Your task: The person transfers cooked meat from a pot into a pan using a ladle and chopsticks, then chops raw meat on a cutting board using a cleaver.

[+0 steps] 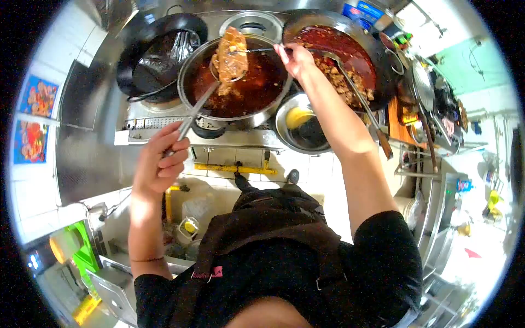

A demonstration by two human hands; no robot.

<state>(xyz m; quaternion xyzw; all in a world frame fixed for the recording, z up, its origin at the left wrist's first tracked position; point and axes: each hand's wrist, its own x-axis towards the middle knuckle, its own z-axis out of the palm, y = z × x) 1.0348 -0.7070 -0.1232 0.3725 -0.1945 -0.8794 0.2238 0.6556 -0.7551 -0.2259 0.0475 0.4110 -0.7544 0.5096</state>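
Over a large steel pot [249,116] of dark red-brown broth, a big brown piece of cooked meat [232,54] is raised upright. My left hand [164,156] grips the handle of a metal ladle [198,109], whose bowl is under the meat's lower end. In my right hand [294,59], at the pot's right rim, is a thin dark utensil [260,50] that reaches left to the meat. Its tip is hidden at the meat.
A wok [383,60] at the right holds red oil, meat pieces and a long-handled ladle [361,98]. A steel bowl [281,128] with something yellow sits below. A black pan [128,65] stands left, a lidded pot [251,22] behind. A yellow pipe [219,168] runs under the stove.
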